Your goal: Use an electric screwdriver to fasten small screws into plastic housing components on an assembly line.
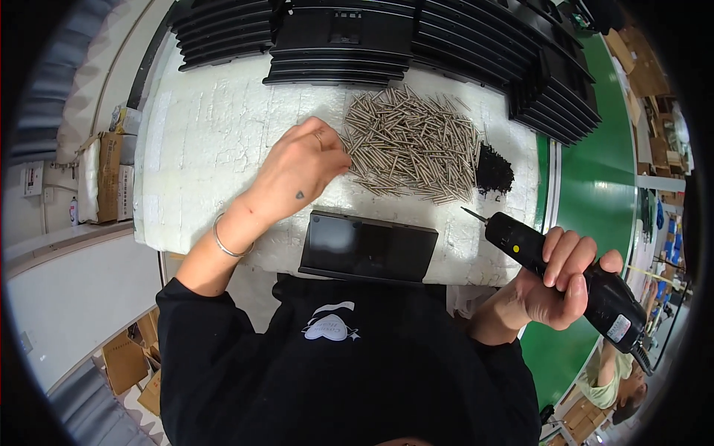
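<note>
My left hand (pixel 305 163) is at the left edge of a heap of metal pins (pixel 413 145), fingers bent and pressed together. Whatever sits between the fingertips is hidden. In my right hand (pixel 569 279) is a black electric screwdriver (pixel 517 241), its thin bit pointing left and slightly away from me, over the white surface and apart from everything else. Close to my body lies a flat black rectangular panel (pixel 372 247), touched by neither hand. A small mound of black screws (pixel 494 169) borders the right side of the pin heap.
Stacks of black panels (pixel 338 44) line the far edge of the white padded table (pixel 216 119), with another stack (pixel 554 97) at the far right. Beyond it lies a green surface (pixel 587 193). The screwdriver's cord (pixel 645 360) hangs at lower right, near another person (pixel 613 379).
</note>
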The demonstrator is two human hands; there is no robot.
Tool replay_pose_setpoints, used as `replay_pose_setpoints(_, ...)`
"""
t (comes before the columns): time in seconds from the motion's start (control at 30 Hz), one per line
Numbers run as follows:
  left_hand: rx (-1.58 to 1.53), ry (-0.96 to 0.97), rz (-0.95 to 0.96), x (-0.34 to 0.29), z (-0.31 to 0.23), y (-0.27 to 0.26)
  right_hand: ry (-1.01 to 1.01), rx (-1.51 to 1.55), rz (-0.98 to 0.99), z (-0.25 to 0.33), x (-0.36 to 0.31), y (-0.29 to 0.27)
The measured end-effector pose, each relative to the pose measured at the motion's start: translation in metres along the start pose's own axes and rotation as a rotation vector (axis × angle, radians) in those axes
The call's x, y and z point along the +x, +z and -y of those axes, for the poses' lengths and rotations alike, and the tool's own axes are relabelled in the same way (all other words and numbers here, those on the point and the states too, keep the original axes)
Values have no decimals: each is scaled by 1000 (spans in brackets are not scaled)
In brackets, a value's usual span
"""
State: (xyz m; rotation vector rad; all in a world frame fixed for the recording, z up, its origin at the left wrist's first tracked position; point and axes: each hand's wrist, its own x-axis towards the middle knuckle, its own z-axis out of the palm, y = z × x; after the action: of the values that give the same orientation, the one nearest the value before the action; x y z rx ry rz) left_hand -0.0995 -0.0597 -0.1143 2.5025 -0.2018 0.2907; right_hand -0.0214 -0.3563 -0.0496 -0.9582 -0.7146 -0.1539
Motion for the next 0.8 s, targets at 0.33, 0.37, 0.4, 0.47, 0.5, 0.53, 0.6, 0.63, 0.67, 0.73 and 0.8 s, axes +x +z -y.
replay_pose_setpoints(0.33, 323, 154, 153, -4, -11, -14, 25, -43, 36, 7, -1, 7)
replay_pose_setpoints(0.37, 254, 105, 140, -8, -11, -18, 31, -47, 45, 7, -1, 8)
replay_pose_setpoints(0.4, 247, 106, 142, -13, -11, -22, 35, -53, 45, 8, -1, 9)
replay_pose_setpoints(0.47, 105, -47, 136, -21, -11, -25, 40, -47, 68, 7, 0, 16)
replay_pose_setpoints(0.5, 94, -50, 139, -25, -16, -21, 49, -54, 69, 6, -1, 21)
replay_pose_setpoints(0.53, -75, -144, 71, -29, -23, -15, 53, -16, 97, 5, -1, 27)
replay_pose_setpoints(0.6, -315, -191, -82, -37, -34, -1, 75, 34, 186, 5, -2, 36)
replay_pose_setpoints(0.63, -322, -195, -82, -42, -42, 3, 88, 35, 205, 5, -3, 43)
replay_pose_setpoints(0.67, -320, -165, -93, -46, -49, 7, 80, 76, 271, 3, -4, 46)
replay_pose_setpoints(0.73, -239, -89, -47, -55, -55, 10, 95, 102, 317, -4, -11, 54)
replay_pose_setpoints(0.8, -253, -86, -105, -61, -55, 21, 194, 169, 378, 0, -13, 56)
